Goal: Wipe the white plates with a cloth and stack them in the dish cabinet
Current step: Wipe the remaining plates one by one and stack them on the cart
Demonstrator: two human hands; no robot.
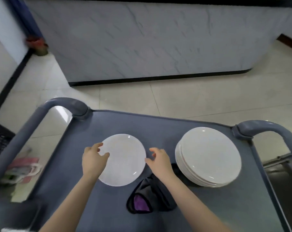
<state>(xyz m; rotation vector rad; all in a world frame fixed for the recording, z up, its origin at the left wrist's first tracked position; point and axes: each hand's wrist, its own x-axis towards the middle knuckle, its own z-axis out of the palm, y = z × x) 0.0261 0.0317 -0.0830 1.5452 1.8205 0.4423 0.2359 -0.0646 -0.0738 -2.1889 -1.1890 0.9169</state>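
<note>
Left hand (92,159) grips plate (125,162) — right hand (160,159) beside.

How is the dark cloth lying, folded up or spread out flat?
Folded up, loosely. The dark cloth lies bunched on the cart, with one corner turned back to show a purple side.

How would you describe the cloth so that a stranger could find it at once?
Look at the grey-blue cart top. On its near side, between the single plate and the plate stack, lies a crumpled cloth. It is the only dark, soft thing there: black, with a purple patch showing.
</note>
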